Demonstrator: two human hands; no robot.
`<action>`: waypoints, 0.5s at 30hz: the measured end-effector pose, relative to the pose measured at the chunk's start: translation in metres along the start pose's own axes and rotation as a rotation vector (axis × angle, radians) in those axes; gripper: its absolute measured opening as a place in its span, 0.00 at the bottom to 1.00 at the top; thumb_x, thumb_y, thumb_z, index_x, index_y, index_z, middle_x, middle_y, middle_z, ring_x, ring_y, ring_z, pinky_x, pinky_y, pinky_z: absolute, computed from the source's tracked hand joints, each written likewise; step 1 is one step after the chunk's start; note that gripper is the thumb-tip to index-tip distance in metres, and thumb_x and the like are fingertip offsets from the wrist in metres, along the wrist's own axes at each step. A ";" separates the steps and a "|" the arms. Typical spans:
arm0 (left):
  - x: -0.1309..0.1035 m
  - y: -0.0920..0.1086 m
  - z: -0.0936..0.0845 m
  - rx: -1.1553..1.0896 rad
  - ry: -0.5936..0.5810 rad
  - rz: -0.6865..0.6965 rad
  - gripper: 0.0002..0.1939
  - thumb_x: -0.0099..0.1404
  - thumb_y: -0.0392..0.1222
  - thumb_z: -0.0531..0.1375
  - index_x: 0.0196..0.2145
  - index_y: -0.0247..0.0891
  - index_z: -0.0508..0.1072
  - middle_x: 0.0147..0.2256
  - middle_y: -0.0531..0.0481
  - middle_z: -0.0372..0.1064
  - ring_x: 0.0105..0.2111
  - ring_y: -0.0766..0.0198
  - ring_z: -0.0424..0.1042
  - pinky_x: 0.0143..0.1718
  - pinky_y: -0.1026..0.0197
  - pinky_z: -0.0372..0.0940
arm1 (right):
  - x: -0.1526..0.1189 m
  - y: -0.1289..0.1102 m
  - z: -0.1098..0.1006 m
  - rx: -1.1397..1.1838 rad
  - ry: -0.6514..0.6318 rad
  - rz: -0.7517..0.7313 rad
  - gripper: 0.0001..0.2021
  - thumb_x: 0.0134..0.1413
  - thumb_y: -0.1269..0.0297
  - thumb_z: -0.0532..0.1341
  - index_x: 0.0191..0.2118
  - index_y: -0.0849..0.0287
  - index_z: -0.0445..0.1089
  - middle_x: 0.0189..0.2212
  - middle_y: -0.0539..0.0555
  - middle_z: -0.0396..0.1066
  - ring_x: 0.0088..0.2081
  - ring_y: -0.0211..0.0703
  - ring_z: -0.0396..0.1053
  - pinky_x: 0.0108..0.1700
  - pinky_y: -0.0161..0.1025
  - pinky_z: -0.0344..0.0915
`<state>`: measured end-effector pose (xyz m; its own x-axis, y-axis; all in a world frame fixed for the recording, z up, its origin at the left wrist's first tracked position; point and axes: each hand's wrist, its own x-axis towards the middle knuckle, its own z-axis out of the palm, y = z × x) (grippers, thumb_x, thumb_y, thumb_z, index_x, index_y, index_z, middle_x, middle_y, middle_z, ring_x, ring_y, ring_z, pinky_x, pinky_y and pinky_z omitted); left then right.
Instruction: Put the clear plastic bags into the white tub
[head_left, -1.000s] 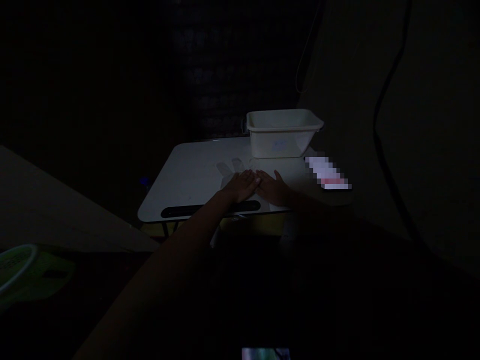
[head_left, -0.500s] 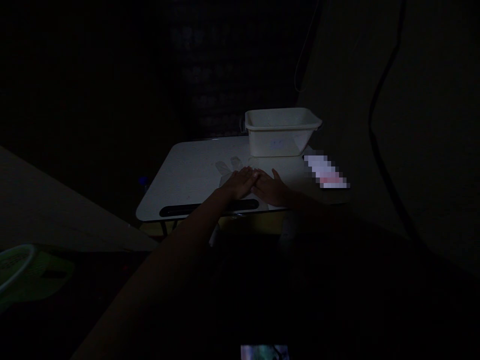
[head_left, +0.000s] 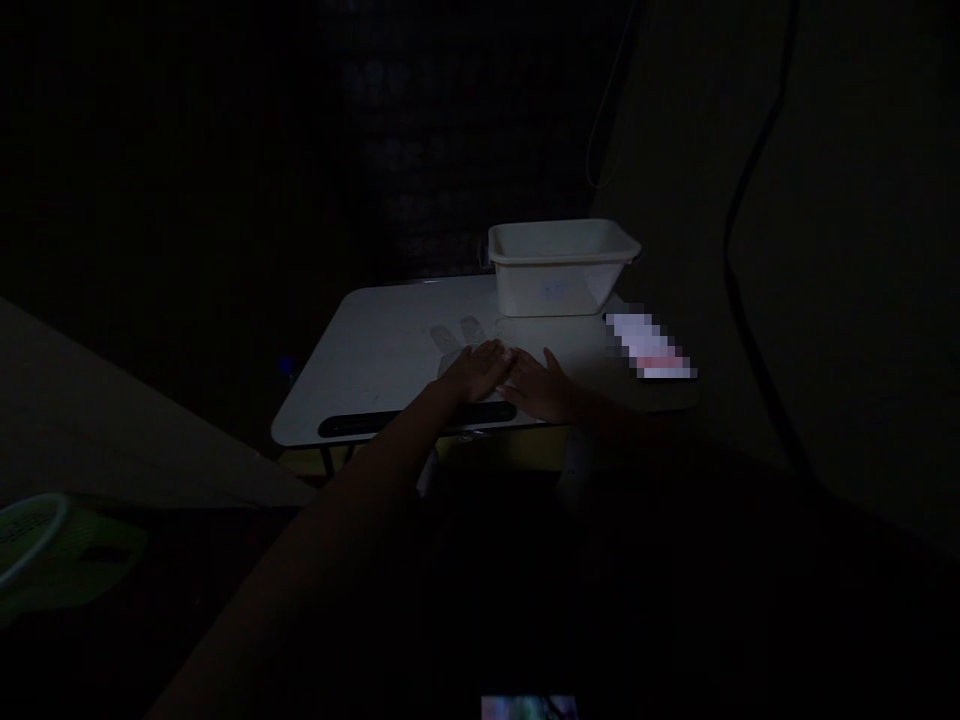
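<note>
A thin, see-through disposable glove (head_left: 445, 340) lies spread on the white folding table (head_left: 375, 345), two of its fingers showing. Across the glove rests my left hand (head_left: 477, 372), palm down with the fingers stretched out. My right hand (head_left: 546, 388) lies flat beside it, fingertips meeting the left ones and the thumb raised apart. Both hands hide much of the glove, so I cannot tell how far it reaches beneath them.
Behind my hands a white plastic basin (head_left: 559, 285) stands on the table. A lit phone (head_left: 649, 345), its screen blurred out, lies at the right. A dark slot (head_left: 360, 424) runs along the near edge. On the floor at left is a green basket (head_left: 97, 560).
My right hand has shifted slightly, its fingers spreading a little. The left hand stays on the glove almost unmoved. The view has tilted very slightly.
</note>
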<state>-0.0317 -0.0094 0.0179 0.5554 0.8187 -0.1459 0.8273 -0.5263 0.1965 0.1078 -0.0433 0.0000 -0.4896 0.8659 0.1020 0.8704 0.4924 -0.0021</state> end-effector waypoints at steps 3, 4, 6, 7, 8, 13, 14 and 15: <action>0.000 0.001 -0.001 -0.027 0.039 0.023 0.30 0.62 0.49 0.26 0.57 0.34 0.45 0.59 0.45 0.35 0.58 0.64 0.35 0.55 0.57 0.36 | -0.001 0.000 0.000 0.001 0.034 -0.025 0.25 0.55 0.54 0.38 0.56 0.60 0.48 0.57 0.59 0.46 0.58 0.47 0.41 0.54 0.58 0.40; 0.000 0.001 -0.001 -0.036 0.044 0.031 0.30 0.63 0.49 0.26 0.56 0.34 0.46 0.59 0.45 0.36 0.58 0.64 0.35 0.55 0.56 0.37 | -0.001 0.000 0.001 -0.001 0.049 -0.034 0.25 0.55 0.54 0.38 0.56 0.60 0.48 0.57 0.59 0.47 0.58 0.47 0.41 0.54 0.58 0.40; 0.000 0.001 -0.001 -0.043 0.037 0.037 0.30 0.63 0.48 0.26 0.56 0.34 0.47 0.59 0.45 0.37 0.58 0.64 0.36 0.54 0.55 0.37 | -0.003 0.001 0.003 -0.006 0.066 -0.048 0.26 0.55 0.53 0.39 0.56 0.61 0.48 0.57 0.61 0.48 0.57 0.48 0.42 0.54 0.58 0.41; 0.000 0.001 0.000 -0.042 0.028 0.035 0.30 0.63 0.48 0.26 0.56 0.35 0.48 0.59 0.45 0.38 0.58 0.64 0.36 0.54 0.55 0.37 | -0.004 0.002 0.005 -0.008 0.070 -0.053 0.26 0.55 0.53 0.40 0.56 0.62 0.47 0.57 0.62 0.48 0.57 0.49 0.43 0.53 0.58 0.41; 0.000 0.001 0.000 -0.038 0.019 0.030 0.30 0.63 0.49 0.26 0.56 0.35 0.48 0.59 0.45 0.38 0.58 0.63 0.36 0.55 0.54 0.37 | -0.005 0.002 0.006 -0.010 0.071 -0.060 0.27 0.54 0.53 0.40 0.56 0.63 0.47 0.56 0.62 0.48 0.57 0.49 0.43 0.53 0.58 0.42; 0.001 0.001 0.003 -0.022 0.009 0.021 0.29 0.63 0.49 0.27 0.56 0.34 0.48 0.59 0.44 0.37 0.58 0.63 0.35 0.55 0.54 0.35 | -0.007 0.001 0.007 -0.007 0.054 -0.068 0.28 0.54 0.52 0.40 0.56 0.65 0.47 0.57 0.63 0.47 0.57 0.50 0.42 0.52 0.59 0.42; 0.002 0.001 0.003 -0.029 0.011 0.018 0.29 0.63 0.49 0.27 0.56 0.35 0.47 0.59 0.45 0.37 0.58 0.63 0.35 0.55 0.54 0.35 | -0.007 0.000 0.007 -0.007 0.047 -0.068 0.28 0.54 0.52 0.39 0.56 0.65 0.47 0.57 0.63 0.47 0.57 0.49 0.42 0.52 0.59 0.42; 0.002 0.000 0.003 -0.043 0.015 0.011 0.29 0.63 0.49 0.27 0.56 0.35 0.47 0.59 0.45 0.36 0.58 0.64 0.35 0.55 0.54 0.35 | -0.006 0.000 0.006 -0.006 0.041 -0.068 0.28 0.54 0.52 0.39 0.56 0.65 0.47 0.57 0.63 0.48 0.57 0.49 0.43 0.52 0.59 0.42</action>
<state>-0.0302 -0.0084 0.0146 0.5628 0.8165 -0.1287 0.8167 -0.5253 0.2391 0.1107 -0.0478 -0.0063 -0.5449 0.8263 0.1423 0.8358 0.5490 0.0123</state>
